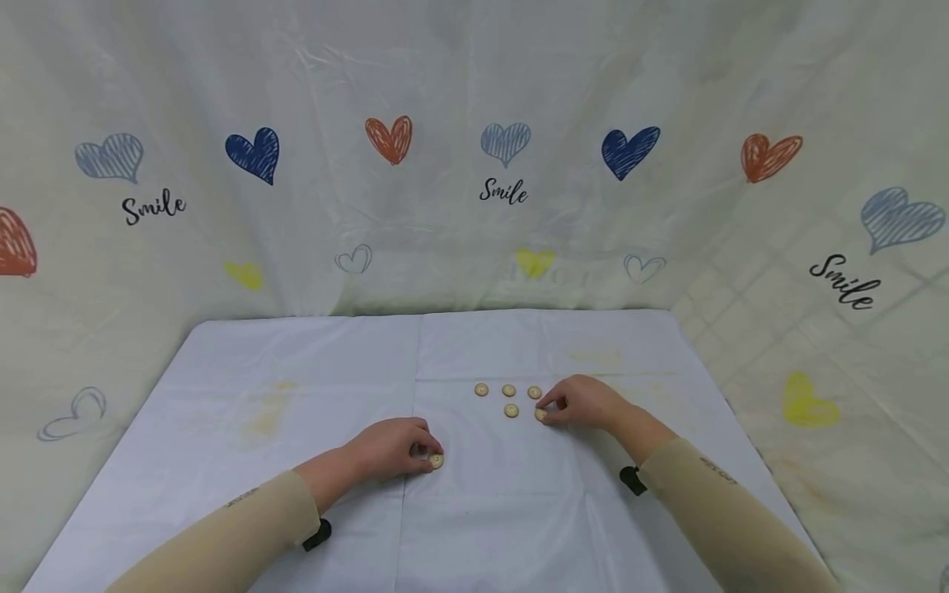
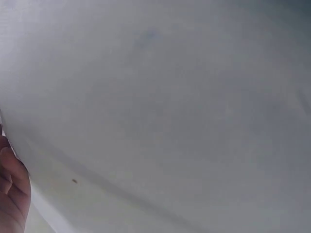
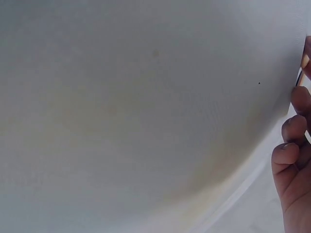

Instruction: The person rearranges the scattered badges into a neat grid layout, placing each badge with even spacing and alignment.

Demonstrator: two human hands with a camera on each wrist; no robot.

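In the head view my left hand (image 1: 391, 449) pinches a small round wooden disc (image 1: 437, 461) between thumb and fingers, low over the white tabletop. Farther right and back, my right hand (image 1: 582, 401) has thumb and fingertips on another wooden disc (image 1: 541, 414), at the right end of a short row. To its left lies a disc (image 1: 511, 410). Behind them three more form a row: a left one (image 1: 481, 389), a middle one (image 1: 508, 390) and a right one (image 1: 535, 393). Both wrist views catch only curled fingers at the edge; the discs do not show clearly there.
A white cloth (image 1: 489, 527) with creases and faint yellow stains covers the table. Behind and beside it hangs a pale curtain (image 1: 445, 214) printed with hearts and "Smile". Each wrist wears a dark strap-like piece below the sleeve cuff.
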